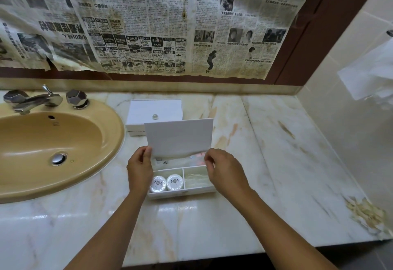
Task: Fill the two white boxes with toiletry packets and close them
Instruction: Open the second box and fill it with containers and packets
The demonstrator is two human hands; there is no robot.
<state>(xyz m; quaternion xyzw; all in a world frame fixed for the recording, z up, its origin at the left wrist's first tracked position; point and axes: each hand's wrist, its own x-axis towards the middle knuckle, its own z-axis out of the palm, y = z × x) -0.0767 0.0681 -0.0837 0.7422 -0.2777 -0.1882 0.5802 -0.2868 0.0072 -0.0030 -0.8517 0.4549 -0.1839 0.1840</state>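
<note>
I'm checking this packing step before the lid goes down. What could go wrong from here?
1. Clear wrapped packets bulge at the back of the near box, under the lid; they may get pinched or keep it from closing flat.
2. The left hand and right hand grip only the lid's lower corners, so it may tilt or slip.
3. The box stands close to the sink; a nudge might push it over the rim.

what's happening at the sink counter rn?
A person holds the white lid of the near box by its lower corners, left hand and right hand, raised above it. The box is open: two round packets in the front left compartment, a clear packet in the right. The second white box sits closed behind, beside the sink.
</note>
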